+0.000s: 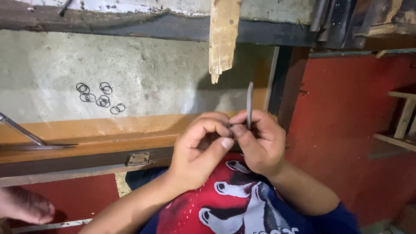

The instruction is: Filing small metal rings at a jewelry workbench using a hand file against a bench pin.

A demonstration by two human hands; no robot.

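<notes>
Two hands are up in front of my chest, close together, knuckles nearly touching. My right hand [260,141] pinches a thin grey metal strip [249,104] between thumb and forefinger, so that it stands upright with most of its length free above my fingers. My left hand [201,149] is curled in beside it, thumb pressed across toward the right one; something small may sit between those fingertips, but I cannot tell, since the thumbs hide that spot.

The strip is the risk, I think. I hold it only at its lower end, so a sideways push from my left thumb could twist it out of the pinch, and it would fall onto my red and blue shirt [236,203] or past it to the red floor [86,195]. Its edge looks narrow, and a slip could drive it against my thumb pad.

Several small wire rings [100,97] lie in loose clusters on the grey concrete ledge [164,78] beyond the orange wooden beam [95,130], well apart from my hands. If one of those tiny pieces is what my fingers are working, it could spring away and be hard to find. A splintered wooden slat [223,37] hangs just above the strip's tip, so raising my hands could knock against it. Another person's hand [24,207] rests at the lower left, apart from mine.
</notes>
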